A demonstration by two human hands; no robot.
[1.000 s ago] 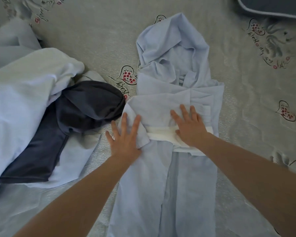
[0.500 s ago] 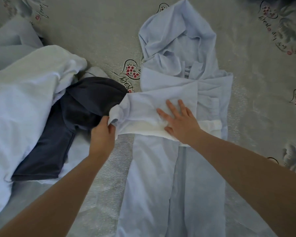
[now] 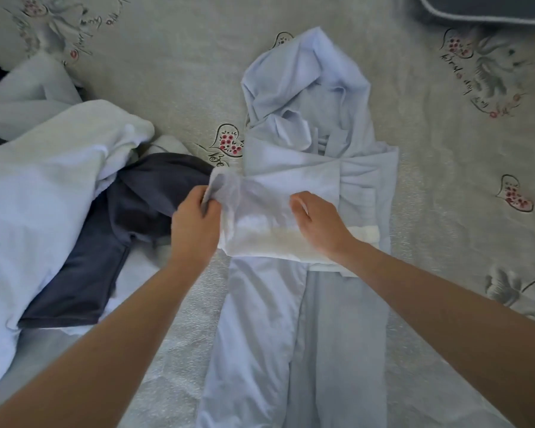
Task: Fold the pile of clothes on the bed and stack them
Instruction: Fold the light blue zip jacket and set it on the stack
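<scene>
A pale blue hooded garment lies lengthwise on the bed, hood at the far end. Its sleeve, ending in a white cuff, is folded across the body. My left hand grips the sleeve's raised left end. My right hand has its fingers curled into the sleeve fabric near the middle. To the left lies the pile: a white garment and a dark navy garment partly under it.
The bedspread is grey-green with heart and flower prints. A dark pillow with a white edge shows at the top right corner. More pale clothes lie at the far left.
Both hands were pressing flat on the folded sleeve. My left hand took hold of the sleeve's left end and lifted it; my right hand's fingers curled from flat into the fabric.
</scene>
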